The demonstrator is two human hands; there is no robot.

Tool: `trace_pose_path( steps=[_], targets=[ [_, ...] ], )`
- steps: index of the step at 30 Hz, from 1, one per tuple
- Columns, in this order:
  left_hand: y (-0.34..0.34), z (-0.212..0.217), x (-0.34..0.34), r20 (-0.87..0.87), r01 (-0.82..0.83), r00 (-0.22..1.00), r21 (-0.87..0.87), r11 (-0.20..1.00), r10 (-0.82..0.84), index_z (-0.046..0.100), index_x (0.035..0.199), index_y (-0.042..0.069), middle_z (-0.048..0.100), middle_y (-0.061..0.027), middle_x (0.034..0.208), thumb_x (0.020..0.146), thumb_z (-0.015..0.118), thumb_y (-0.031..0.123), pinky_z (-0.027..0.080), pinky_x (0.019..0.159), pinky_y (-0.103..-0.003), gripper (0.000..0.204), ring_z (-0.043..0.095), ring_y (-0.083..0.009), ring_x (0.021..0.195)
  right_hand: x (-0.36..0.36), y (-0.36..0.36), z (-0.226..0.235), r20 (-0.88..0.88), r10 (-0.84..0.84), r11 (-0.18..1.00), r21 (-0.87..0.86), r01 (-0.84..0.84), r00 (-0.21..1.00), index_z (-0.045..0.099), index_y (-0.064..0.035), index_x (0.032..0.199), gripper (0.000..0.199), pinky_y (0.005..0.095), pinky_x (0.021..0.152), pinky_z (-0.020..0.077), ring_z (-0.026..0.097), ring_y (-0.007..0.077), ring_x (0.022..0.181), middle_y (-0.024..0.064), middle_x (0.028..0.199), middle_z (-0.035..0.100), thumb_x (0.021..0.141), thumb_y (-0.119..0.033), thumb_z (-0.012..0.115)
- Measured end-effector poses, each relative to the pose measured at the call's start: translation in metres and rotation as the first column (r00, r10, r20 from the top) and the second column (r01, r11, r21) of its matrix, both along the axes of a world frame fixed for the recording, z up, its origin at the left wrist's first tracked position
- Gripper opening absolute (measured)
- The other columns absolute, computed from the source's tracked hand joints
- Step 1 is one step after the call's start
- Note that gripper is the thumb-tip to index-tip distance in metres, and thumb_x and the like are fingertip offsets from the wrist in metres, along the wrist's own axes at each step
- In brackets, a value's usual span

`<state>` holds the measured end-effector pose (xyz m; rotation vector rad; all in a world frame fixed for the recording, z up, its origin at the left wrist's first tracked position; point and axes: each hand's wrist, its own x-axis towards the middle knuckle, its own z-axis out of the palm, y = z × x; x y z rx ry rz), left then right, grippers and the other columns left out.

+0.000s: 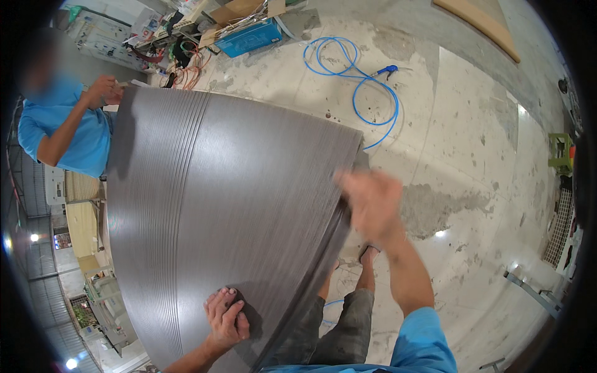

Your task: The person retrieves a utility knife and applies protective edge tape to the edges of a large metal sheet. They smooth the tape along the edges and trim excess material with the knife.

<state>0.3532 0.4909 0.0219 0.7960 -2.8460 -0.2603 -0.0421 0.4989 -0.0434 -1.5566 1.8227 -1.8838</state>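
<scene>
A large grey-brown panel (249, 180) with fine wood-like grain and a band of raised ridges lies in front of me. My left hand (225, 317) rests on its near part, the fingers curled in; whatever may be under them is hidden. Over the panel's right edge is my right hand (371, 202), smeared by motion. Its fingers are too blurred to make out a grip. At the far left corner a person in a blue shirt (71, 124) stands with both hands close to the panel's edge, near a small pale piece.
A blue air hose (395, 112) with a blue air gun (388, 70) lies coiled on the stained floor beyond the panel. Farther back are a blue box (250, 40) and orange cables (194, 65). A brown padded board (482, 25) is at the upper right, a metal frame (535, 292) lower right.
</scene>
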Motion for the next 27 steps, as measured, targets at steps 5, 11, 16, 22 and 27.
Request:
trace_pose_path(
  steps=[5,11,16,22,27],
  targets=[
    [0.0,0.0,0.0,-0.002,0.016,1.0,0.034,0.999,-0.016,0.057,0.109,0.002,0.06,-0.0242,0.123,0.085,0.055,0.01,0.04,0.099,-0.056,0.025,0.055,-0.0392,0.12,-0.059,-0.025,-0.021,0.075,-0.19,0.979,0.087,0.183,0.979,0.069,-0.006,0.112,0.021,0.0298,0.051,0.043,0.053,0.0203,0.051,0.0112,0.065,0.061,0.093,-0.004,0.062],
    [-0.001,0.0,0.0,0.023,0.021,1.0,0.028,0.999,-0.021,0.056,0.11,0.002,0.06,-0.0253,0.122,0.086,0.054,0.01,0.04,0.097,-0.056,0.025,0.054,-0.0397,0.121,-0.051,-0.023,-0.033,-0.151,-0.168,0.985,0.001,0.17,0.974,0.072,-0.0094,0.106,0.019,0.0314,0.046,0.0364,0.047,0.0185,0.048,0.0052,0.061,0.054,0.088,-0.007,0.065],
    [0.0,-0.001,0.001,0.024,0.013,1.0,0.02,1.0,-0.014,0.058,0.108,0.002,0.061,-0.0234,0.122,0.084,0.055,0.009,0.04,0.098,-0.056,0.026,0.055,-0.0388,0.121,-0.019,-0.004,-0.012,-0.354,-0.157,0.987,-0.084,0.135,0.922,0.073,-0.015,0.104,0.022,0.0322,0.044,0.0315,0.038,0.0196,0.045,0.0018,0.057,0.045,0.083,-0.009,0.068],
    [-0.001,-0.001,0.001,0.008,-0.005,1.0,0.03,1.0,0.005,0.062,0.106,0.004,0.062,-0.0203,0.124,0.084,0.058,0.012,0.039,0.102,-0.054,0.024,0.055,-0.0369,0.122,-0.03,-0.005,-0.012,-0.202,-0.049,0.999,-0.005,0.049,0.978,0.07,-0.003,0.107,0.023,0.0315,0.048,0.042,0.05,0.02,0.049,0.007,0.067,0.06,0.085,0.003,0.063],
    [-0.004,-0.001,-0.002,-0.011,0.008,1.0,0.013,1.0,-0.008,0.061,0.107,0.004,0.062,-0.02,0.123,0.084,0.058,0.012,0.039,0.102,-0.054,0.025,0.055,-0.0369,0.122,-0.066,-0.028,-0.024,-0.027,-0.191,0.981,0.024,0.192,0.981,0.071,-0.0082,0.106,0.023,0.0311,0.051,0.0446,0.057,0.0204,0.053,0.0086,0.093,0.075,0.084,-0.004,0.069]
  ],
)
